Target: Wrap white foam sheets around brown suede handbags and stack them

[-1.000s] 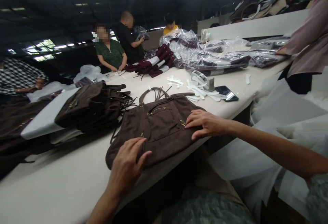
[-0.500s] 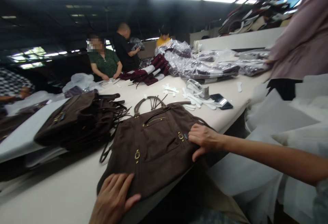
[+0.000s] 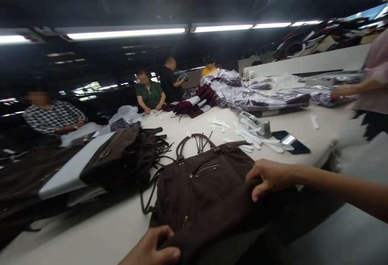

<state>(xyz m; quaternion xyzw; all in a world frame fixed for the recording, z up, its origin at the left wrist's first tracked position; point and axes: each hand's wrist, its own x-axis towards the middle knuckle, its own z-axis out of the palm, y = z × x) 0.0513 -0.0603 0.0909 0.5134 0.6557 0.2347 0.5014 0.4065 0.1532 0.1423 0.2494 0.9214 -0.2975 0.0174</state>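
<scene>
A dark brown handbag (image 3: 209,188) with brass-coloured fittings lies on the white table in front of me. Its handles point away from me, and its near edge is folded up. My left hand (image 3: 154,247) grips the near left corner between thumb and fingers. At the right side, my right hand (image 3: 266,178) is closed on the bag's raised edge, thumb on top. The lower part of the front is hidden under the fold, so only one lower buckle shows in part.
Stacked brown bags (image 3: 118,160) stand to the left. Beyond the handbag are white strips (image 3: 251,135), a phone (image 3: 291,141), maroon bags (image 3: 197,101) and plastic-wrapped bags (image 3: 260,95). Several people work around the table (image 3: 106,224); one person (image 3: 372,79) stands at the right.
Both hands have taken hold of the bag's near edge and lifted it up and over, covering the lower front. Earlier they lay on the bag's front. The view has shifted upward and left.
</scene>
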